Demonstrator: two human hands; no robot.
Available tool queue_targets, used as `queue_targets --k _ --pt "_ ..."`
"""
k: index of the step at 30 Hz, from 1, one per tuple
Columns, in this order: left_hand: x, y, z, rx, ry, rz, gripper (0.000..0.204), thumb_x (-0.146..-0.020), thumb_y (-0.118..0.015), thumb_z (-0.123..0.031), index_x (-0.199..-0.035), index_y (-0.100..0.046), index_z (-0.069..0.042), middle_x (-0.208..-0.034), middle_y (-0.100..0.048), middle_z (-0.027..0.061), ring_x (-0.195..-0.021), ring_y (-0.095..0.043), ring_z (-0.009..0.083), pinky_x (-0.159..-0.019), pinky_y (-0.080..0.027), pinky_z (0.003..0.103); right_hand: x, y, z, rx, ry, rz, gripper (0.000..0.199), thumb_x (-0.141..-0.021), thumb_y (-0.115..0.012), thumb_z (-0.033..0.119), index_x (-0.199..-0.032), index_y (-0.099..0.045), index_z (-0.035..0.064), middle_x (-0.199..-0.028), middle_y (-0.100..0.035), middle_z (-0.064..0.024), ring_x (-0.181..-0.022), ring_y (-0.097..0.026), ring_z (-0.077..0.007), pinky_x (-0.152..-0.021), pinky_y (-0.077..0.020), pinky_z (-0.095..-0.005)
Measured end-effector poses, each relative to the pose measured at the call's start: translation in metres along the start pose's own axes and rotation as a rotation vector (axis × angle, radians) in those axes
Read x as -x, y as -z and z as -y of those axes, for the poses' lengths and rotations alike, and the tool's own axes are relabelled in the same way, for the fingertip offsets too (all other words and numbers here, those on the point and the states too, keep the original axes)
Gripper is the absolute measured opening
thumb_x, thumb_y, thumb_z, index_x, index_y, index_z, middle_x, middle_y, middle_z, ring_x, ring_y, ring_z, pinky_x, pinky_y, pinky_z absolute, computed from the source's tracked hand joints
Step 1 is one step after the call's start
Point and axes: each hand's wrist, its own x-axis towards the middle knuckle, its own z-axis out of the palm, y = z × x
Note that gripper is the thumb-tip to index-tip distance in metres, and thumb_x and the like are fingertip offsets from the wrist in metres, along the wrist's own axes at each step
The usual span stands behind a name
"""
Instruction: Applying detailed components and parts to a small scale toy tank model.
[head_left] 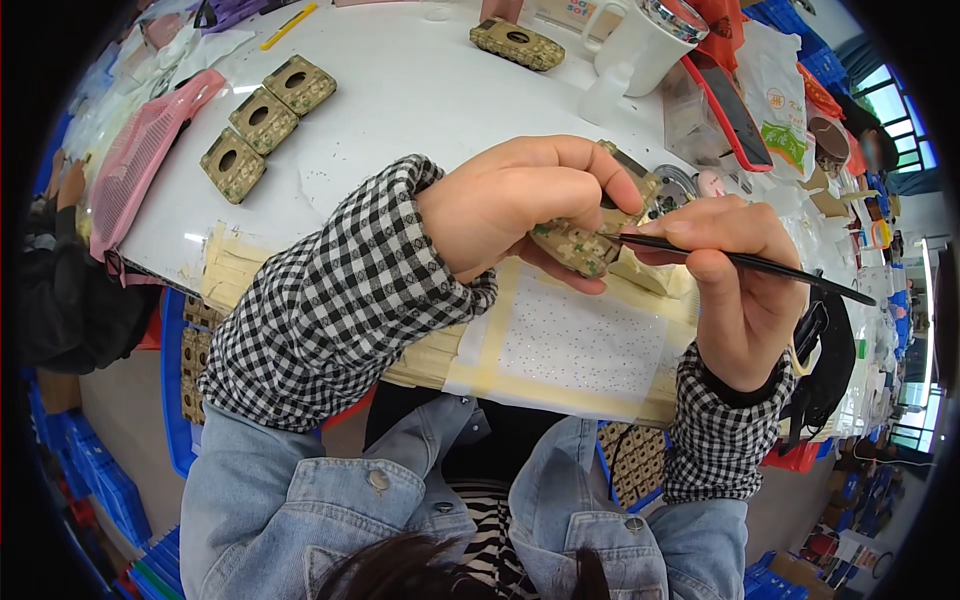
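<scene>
A camouflage-patterned casing [578,248] sits in my left hand [515,195], with the fingers closed round its edges and part of it hidden behind them. My right hand [745,265] pinches a slim black pointed tool [800,272], whose kind I cannot make out. The tool's tip meets or nearly meets the casing's near surface. Below both hands, a white sheet [585,340] sprinkled with small dark specks is fixed to the table with yellowish tape [425,365].
Three joined-looking camouflage casings [262,122] with oval holes lie at left; another casing [517,44] lies at the back. Nearby are a pink mesh pouch [150,165], yellow pen [288,26], white mug [645,50] and red-edged phone [728,115]. Blue trays [180,440] hold more casings below.
</scene>
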Motion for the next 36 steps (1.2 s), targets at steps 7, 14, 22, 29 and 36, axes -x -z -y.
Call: queue_targets --k 7,14,22,29,36 --pt "-0.0003 0.0022 0.0035 -0.029 -0.017 0.032 0.033 -0.075 -0.049 -0.005 -0.108 -0.049 0.001 -0.098 -0.058 0.0116 -0.080 -0.062 0.0170 -0.071 -0.055 0.031 0.0005 0.0004 0.0001 0.004 -0.004 0.009 0.020 -0.092 -0.052 0.014 -0.094 -0.054 -0.0057 -0.089 -0.061 -0.0184 -0.077 -0.063 -0.0207 -0.070 -0.0532 -0.0280" --pt "0.0004 0.0021 0.0030 -0.036 -0.015 0.038 0.032 -0.077 -0.049 -0.003 -0.108 -0.048 0.000 -0.097 -0.058 0.0112 -0.078 -0.062 0.0163 -0.070 -0.055 0.031 0.0017 0.0005 0.0004 -0.007 -0.019 0.008 0.020 -0.092 -0.053 0.015 -0.094 -0.055 -0.0055 -0.089 -0.060 -0.0182 -0.077 -0.063 -0.0213 -0.070 -0.0534 -0.0289" --pt "0.0011 0.0006 0.0018 -0.043 -0.013 0.035 0.031 -0.077 -0.050 -0.003 -0.108 -0.048 0.000 -0.096 -0.059 0.0114 -0.078 -0.062 0.0162 -0.069 -0.054 0.030 0.0016 0.0004 0.0004 -0.014 -0.012 0.004 0.021 -0.092 -0.054 0.016 -0.094 -0.055 -0.0053 -0.089 -0.061 -0.0180 -0.077 -0.062 -0.0211 -0.069 -0.0524 -0.0288" --pt "0.0007 0.0005 0.0022 -0.030 -0.010 0.035 0.031 -0.077 -0.050 -0.003 -0.108 -0.048 0.001 -0.096 -0.059 0.0116 -0.078 -0.062 0.0166 -0.069 -0.054 0.030 0.0029 0.0011 0.0005 -0.011 -0.023 -0.003 0.022 -0.092 -0.053 0.017 -0.094 -0.054 -0.0051 -0.089 -0.060 -0.0183 -0.077 -0.063 -0.0212 -0.070 -0.0525 -0.0289" --pt "0.0001 0.0007 0.0025 -0.026 0.007 0.035 0.033 -0.076 -0.050 -0.006 -0.108 -0.048 0.001 -0.096 -0.059 0.0130 -0.079 -0.062 0.0182 -0.070 -0.055 0.032 0.0025 0.0019 0.0008 -0.024 -0.043 -0.006 0.022 -0.093 -0.051 0.017 -0.094 -0.052 -0.0046 -0.088 -0.061 -0.0192 -0.077 -0.063 -0.0218 -0.070 -0.0541 -0.0296"
